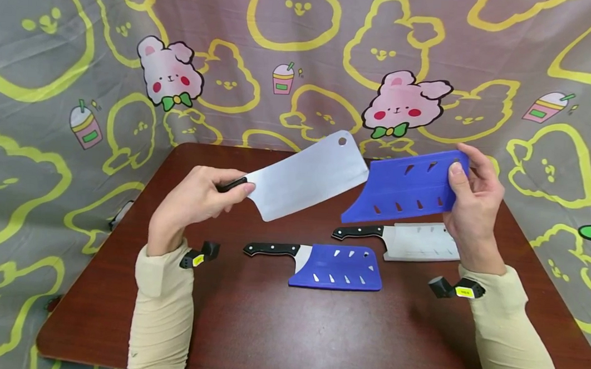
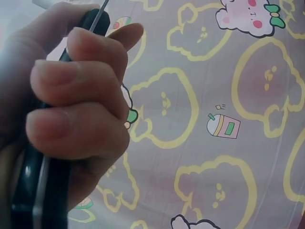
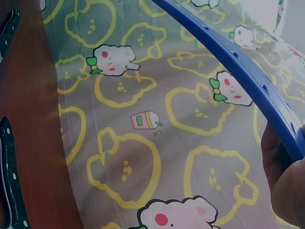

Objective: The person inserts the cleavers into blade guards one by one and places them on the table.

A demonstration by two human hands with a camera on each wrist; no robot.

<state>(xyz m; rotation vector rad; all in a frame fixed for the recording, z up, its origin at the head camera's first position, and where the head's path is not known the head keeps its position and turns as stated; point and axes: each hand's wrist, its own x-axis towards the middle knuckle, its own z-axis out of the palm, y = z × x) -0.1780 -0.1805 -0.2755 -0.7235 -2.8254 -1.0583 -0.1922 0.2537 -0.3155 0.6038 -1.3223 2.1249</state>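
My left hand [image 1: 202, 196] grips the black handle [image 2: 32, 183] of a cleaver [image 1: 306, 174], holding its bare, broad steel blade up and slanted to the right above the table. In the left wrist view the fingers [image 2: 78, 86] curl round that handle. My right hand [image 1: 475, 199] pinches the far end of a blue blade sheath [image 1: 406, 185] with small slots, thumb in front. The sheath's flared end faces the blade tip; whether the two touch I cannot tell. Edge-on, the sheath [image 3: 248, 78] shows in the right wrist view.
On the brown table [image 1: 278, 328] lie a cleaver in a blue sheath [image 1: 341, 268] and, behind it to the right, a cleaver in a whitish translucent sheath [image 1: 418, 244], partly hidden by my right hand. A patterned cloth [image 1: 229, 108] hangs round the table.
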